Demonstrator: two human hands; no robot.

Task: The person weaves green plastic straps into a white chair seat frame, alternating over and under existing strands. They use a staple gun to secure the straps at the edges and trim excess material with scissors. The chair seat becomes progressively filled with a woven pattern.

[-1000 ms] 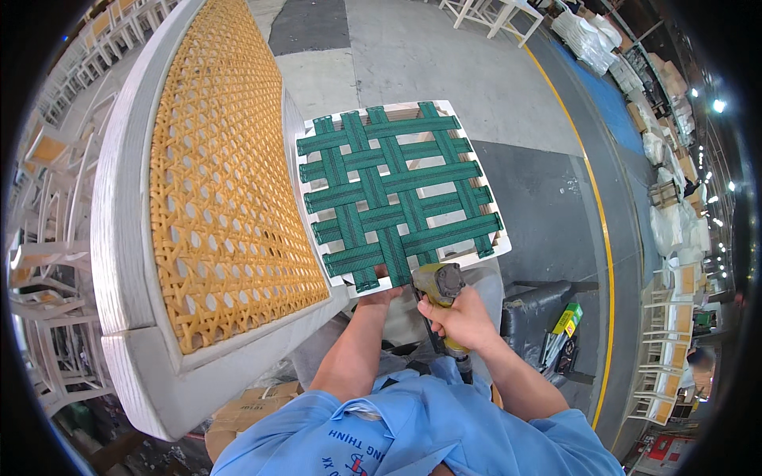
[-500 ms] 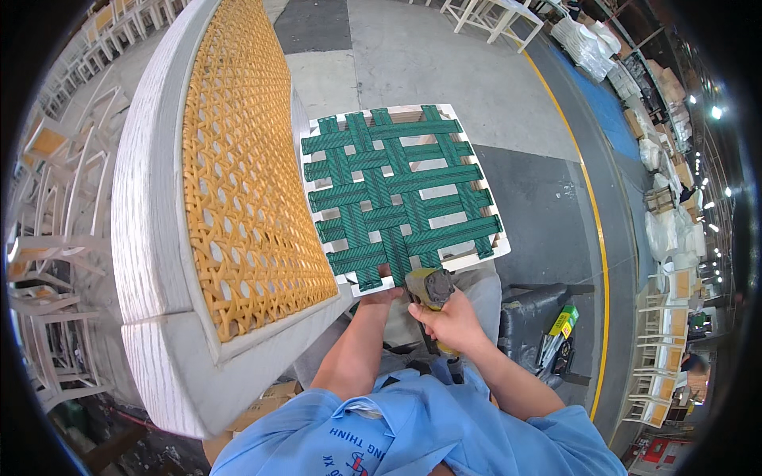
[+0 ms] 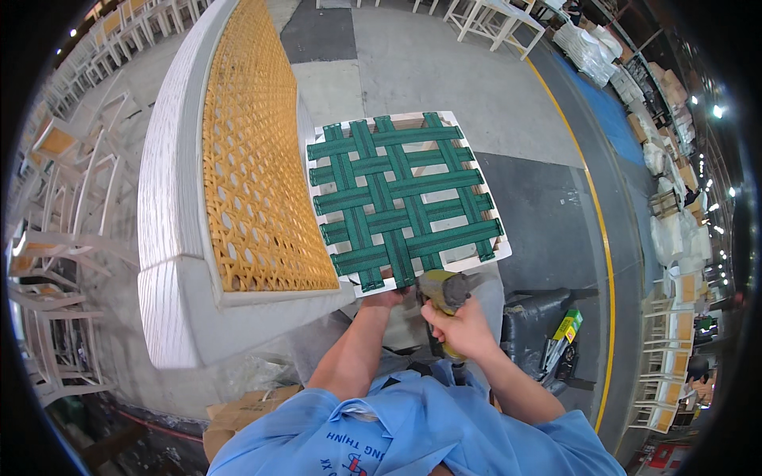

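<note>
I'm seeing a grey concrete floor [image 3: 444,71] with a yellow line [image 3: 597,230], white chair frames [image 3: 55,198] stacked left, bright lamps [image 3: 712,112] right.

Whoever's wearing the camera has on a light blue work shirt [image 3: 413,432], short-sleeved, with both forearms bare from the elbow down. The fabric looks like thin cotton and bunches into soft folds around the chest and shoulders. There's a collar flap or placket folded open near the middle, and some dark blue and red printing across the front (too warped by the lens to make much of). No gloves on the left hand [image 3: 386,299] or right hand [image 3: 464,329], no watch, no rings that I can see.
</note>
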